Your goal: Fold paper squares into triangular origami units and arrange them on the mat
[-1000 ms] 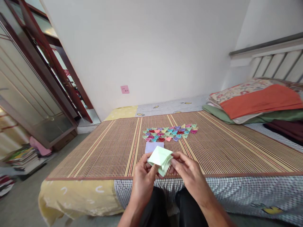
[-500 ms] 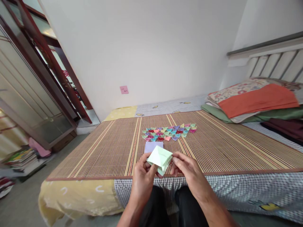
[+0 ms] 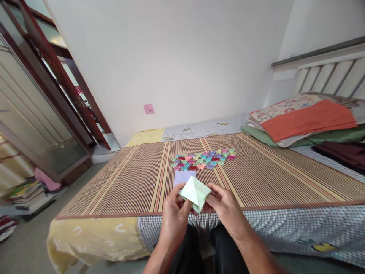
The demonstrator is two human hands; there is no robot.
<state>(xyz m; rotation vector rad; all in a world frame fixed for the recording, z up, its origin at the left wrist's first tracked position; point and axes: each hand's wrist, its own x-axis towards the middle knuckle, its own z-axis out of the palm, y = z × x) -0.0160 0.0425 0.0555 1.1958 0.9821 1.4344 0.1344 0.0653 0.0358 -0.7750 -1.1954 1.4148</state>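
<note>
A folded pale green paper (image 3: 195,191) is held between both hands above the mat's front edge. My left hand (image 3: 175,207) grips its left corner, the thumb at the lower opening. On the other side, my right hand (image 3: 225,203) holds the right corner, its thumb inside or under the fold; the fingers behind the paper are partly hidden. Just beyond lies a lavender paper sheet (image 3: 184,177), flat on the mat. Behind that, several small folded paper pieces (image 3: 203,160) in many colours stand in rows.
A striped mat (image 3: 137,179) covers the bed, with patterned bedding hanging over the front edge. Folded bedding (image 3: 308,120) and dark maroon cloth (image 3: 342,154) lie at the right. A pink note (image 3: 148,109) is on the wall. Books (image 3: 23,194) are at the far left.
The green paper has shifted slightly right and tilted. My right thumb has moved from its right corner to the lower right fold.
</note>
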